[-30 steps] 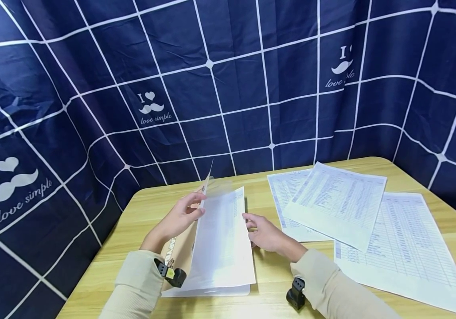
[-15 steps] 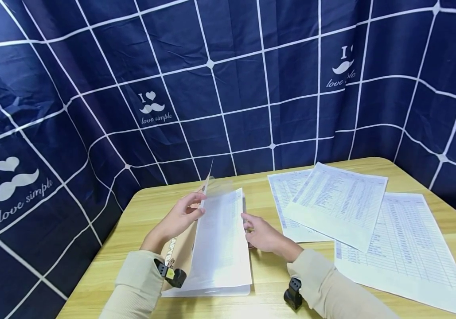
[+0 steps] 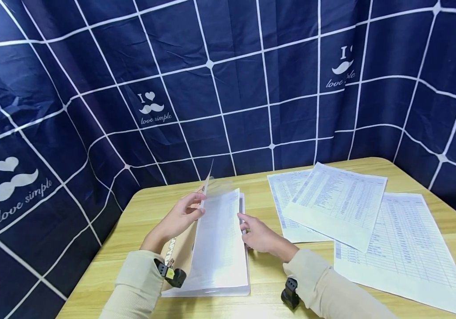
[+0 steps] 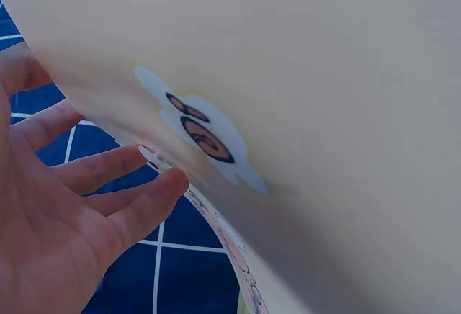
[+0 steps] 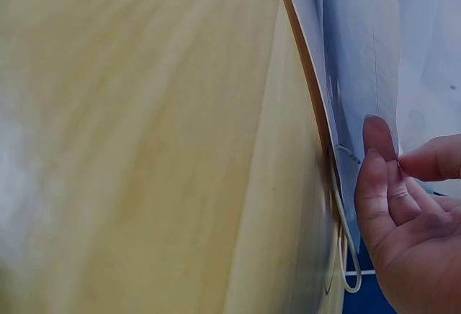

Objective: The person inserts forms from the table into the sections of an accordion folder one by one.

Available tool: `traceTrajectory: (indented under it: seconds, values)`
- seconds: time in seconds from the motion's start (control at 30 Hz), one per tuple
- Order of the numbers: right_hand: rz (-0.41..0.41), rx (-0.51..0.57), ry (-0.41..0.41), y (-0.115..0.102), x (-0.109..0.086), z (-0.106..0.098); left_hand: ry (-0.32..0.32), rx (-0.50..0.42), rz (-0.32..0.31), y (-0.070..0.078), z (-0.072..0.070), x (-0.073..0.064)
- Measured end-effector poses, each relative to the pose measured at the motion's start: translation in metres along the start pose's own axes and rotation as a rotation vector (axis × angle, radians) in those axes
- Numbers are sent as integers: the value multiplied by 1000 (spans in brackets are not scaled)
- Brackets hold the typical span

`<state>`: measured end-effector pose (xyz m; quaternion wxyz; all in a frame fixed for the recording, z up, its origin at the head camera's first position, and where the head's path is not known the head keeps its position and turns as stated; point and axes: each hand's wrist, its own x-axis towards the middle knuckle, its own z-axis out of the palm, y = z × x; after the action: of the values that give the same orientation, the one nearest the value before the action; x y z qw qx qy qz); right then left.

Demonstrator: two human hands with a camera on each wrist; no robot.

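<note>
Looks like the sheet [image 3: 220,241] is getting tucked into the folder [image 3: 228,291] on the surface [image 3: 267,279]; right hand [image 3: 261,235] pinches its edge, left hand [image 3: 181,215] spread against the cover [image 3: 184,248]. Next probably calls for easing it in square.

Head view bright, fairly even; whitish glare on the sheet [image 3: 221,248] fades its print, text on the loose papers [image 3: 335,204] too fine to read. Curtain [image 3: 235,84] looks stretched toward the frame edges. Left wrist view dim, bluish; soft shadow low on the cover [image 4: 346,76]. Right wrist view dim too: tabletop [image 5: 180,148] grain smeared, edge bowed, pale glare far left
</note>
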<state>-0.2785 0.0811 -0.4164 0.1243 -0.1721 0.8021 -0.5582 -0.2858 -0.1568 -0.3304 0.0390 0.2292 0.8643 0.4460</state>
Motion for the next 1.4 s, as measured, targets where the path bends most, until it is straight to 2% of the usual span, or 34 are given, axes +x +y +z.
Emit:
traceTrajectory:
  seconds: [0.27, 0.67, 1.03, 1.4]
  values:
    - [-26, -12, 5, -4, 1, 5, -1, -23, 41, -2, 1, 2]
    - [-25, -12, 1, -9, 1, 10, -3, -22, 36, -2, 1, 2]
    - [-33, 6, -10, -8, 5, 16, -7, -2, 55, -3, 1, 2]
    - [-1, -105, 7, -10, 8, 20, -11, -23, 48, -3, 2, 1]
